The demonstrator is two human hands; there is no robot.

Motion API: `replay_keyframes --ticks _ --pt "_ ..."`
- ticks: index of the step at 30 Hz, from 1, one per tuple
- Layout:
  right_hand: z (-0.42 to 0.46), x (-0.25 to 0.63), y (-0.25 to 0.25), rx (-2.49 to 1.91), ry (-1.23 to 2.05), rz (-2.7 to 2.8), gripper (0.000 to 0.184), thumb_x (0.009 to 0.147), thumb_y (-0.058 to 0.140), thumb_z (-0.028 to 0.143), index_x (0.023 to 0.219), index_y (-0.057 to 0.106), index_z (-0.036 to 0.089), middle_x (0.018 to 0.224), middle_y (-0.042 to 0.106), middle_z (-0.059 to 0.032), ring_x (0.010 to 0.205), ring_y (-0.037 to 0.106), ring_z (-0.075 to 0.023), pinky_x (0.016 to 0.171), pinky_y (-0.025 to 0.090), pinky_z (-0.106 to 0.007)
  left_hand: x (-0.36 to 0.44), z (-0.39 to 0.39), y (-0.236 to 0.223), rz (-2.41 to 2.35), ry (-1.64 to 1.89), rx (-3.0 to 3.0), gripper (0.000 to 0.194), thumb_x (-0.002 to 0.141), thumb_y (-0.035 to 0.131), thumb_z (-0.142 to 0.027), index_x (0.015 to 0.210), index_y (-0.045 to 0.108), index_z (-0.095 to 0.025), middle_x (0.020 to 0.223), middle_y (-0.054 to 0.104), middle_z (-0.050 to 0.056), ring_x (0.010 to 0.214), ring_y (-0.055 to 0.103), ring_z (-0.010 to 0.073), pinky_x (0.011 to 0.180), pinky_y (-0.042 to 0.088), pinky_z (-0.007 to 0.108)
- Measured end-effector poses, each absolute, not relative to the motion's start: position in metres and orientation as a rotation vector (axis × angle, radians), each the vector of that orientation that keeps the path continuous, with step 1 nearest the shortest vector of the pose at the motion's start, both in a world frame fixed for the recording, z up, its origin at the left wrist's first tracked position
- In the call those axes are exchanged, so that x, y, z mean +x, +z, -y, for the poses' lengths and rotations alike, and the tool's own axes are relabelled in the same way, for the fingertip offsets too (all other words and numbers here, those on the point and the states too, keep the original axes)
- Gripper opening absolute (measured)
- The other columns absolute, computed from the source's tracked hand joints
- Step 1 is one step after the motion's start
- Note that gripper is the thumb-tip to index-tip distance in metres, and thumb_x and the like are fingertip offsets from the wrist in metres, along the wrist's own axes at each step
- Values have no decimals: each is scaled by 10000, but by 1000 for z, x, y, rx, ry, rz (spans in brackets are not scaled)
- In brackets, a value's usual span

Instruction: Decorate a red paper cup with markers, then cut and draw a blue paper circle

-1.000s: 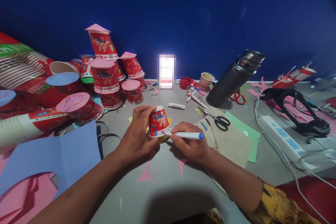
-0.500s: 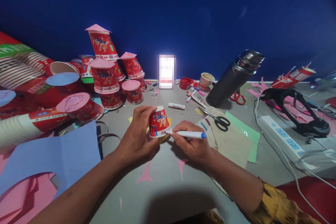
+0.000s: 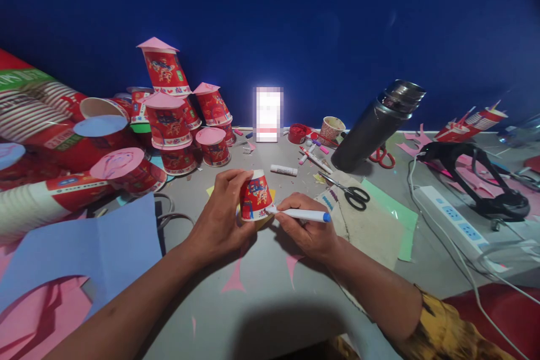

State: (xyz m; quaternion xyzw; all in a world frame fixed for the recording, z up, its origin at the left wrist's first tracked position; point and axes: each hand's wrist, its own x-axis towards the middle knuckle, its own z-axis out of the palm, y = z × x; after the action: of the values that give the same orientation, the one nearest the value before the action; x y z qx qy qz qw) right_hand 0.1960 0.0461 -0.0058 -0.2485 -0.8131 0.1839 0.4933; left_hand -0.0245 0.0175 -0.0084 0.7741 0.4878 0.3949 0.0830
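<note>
A red printed paper cup (image 3: 256,194) is upside down, its white rim lowest, with my left hand (image 3: 225,208) closed around its left side. Blue and red marks show on the white band near that rim. Pinched in my right hand (image 3: 306,228) is a white marker with a blue end (image 3: 306,215). Its tip meets the cup's lower right edge, close to the rim. Beyond the cup lies a white marker cap or glue tube (image 3: 283,170). Pink paper scraps (image 3: 234,281) lie on the table below my hands.
Stacked red cups with pink paper tops (image 3: 169,124) stand left. Blue paper (image 3: 126,247) lies near my left forearm. Black scissors (image 3: 350,194) rest on cloth to the right, before a dark thermos (image 3: 367,135). A power strip (image 3: 455,225) with cables and a black headset (image 3: 481,180) sit far right.
Almost nothing differs. The cup and the marker have shifted very slightly, and the marker tip stays at the cup's rim band.
</note>
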Motion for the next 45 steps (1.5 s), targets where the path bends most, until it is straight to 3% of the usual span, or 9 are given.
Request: replay_keyframes --ticks 13,20,45 --pt "-46 197 -9 -708 482 1933 52 979 667 227 943 704 230 836 769 -30 738 732 -178 719 587 -294 -25 -18 -7 -1481 1158 2331 812 809 694 -153 1530 340 -278 1437 437 146 1391 498 373 1151 492 609" --pt "-45 196 -7 -645 523 1980 50 980 664 221 948 703 226 842 774 -41 737 728 -180 708 580 -295 -25 -17 -6 -1470 1188 2279 779 834 752 -232 1517 381 -284 1450 460 153 1390 506 382 1138 504 596" --pt "-48 200 -6 -725 502 1856 82 963 668 234 889 701 227 803 757 -23 696 703 -166 673 574 -279 -29 -21 -12 -1512 1200 2194 872 730 673 -80 1518 341 -257 1465 451 144 1400 495 360 1191 464 611"
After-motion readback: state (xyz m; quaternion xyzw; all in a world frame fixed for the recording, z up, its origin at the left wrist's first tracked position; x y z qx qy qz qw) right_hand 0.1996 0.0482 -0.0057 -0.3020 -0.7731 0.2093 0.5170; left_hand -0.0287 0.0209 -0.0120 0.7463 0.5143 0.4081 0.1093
